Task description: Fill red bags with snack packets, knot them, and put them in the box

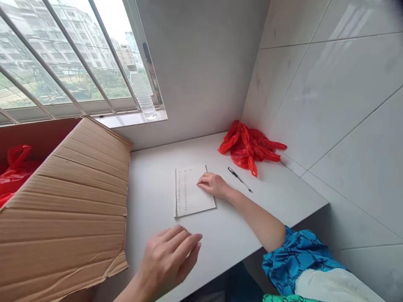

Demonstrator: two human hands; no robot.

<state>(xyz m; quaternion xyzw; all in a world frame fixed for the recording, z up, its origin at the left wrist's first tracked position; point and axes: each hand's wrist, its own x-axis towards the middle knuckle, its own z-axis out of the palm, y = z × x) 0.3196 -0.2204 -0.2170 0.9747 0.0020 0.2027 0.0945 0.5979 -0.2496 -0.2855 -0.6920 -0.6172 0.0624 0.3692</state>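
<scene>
A thin notebook (195,197) lies on the white tabletop, its page marked with columns of small writing on the left side. My right hand (214,184) rests on the right part of the page, fingers loosely bent and fingertips touching the paper; no held thing shows. Near the table's front edge, my left hand (171,253) is raised, a little blurred. Its fingers are curled and the thumb lies close to the index finger, with nothing visible in them. To the right of the notebook lies a black-and-clear pen (239,179), apart from my right hand.
Crumpled red plastic bags (248,144) lie at the back right by the tiled wall. A large cardboard box (72,201) stands at the left, with a red bag (17,167) inside. A clear bottle (143,94) stands on the sill (122,120) beneath the barred window.
</scene>
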